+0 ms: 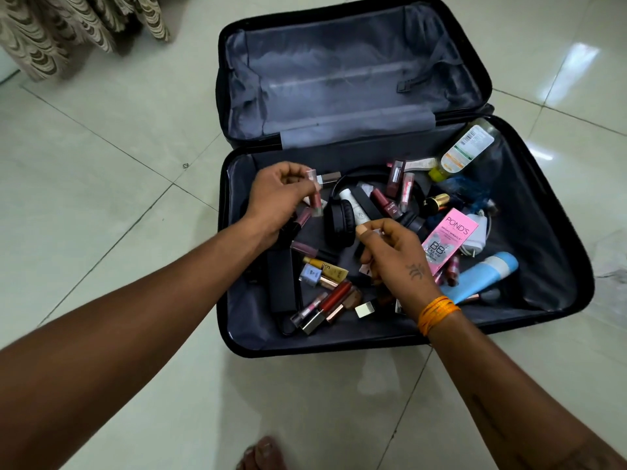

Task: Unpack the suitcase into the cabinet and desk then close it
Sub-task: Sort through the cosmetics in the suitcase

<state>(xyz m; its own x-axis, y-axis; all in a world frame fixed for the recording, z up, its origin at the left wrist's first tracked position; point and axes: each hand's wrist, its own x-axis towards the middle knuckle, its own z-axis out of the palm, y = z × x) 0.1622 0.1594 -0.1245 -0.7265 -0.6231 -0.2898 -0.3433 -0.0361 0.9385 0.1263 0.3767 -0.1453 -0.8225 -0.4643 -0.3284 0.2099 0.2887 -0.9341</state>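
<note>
A black suitcase (549, 293) lies open on the tiled floor, its lid half empty and grey-lined. The near half holds several cosmetics, black headphones (336, 217), a pink Pond's box (449, 239), a light blue bottle (481, 278) and a clear bottle with a yellow cap (466, 149). My left hand (276, 201) hovers over the left side and pinches small lip gloss tubes (314, 195). My right hand (398, 257), with an orange thread at the wrist, is over the middle and grips a small beige-tipped tube (362, 229).
A patterned curtain (68, 32) hangs at the far left. A white charger with cable (480, 232) lies beside the pink box. A bare foot (263, 454) shows at the bottom edge. Glossy floor tiles surround the suitcase.
</note>
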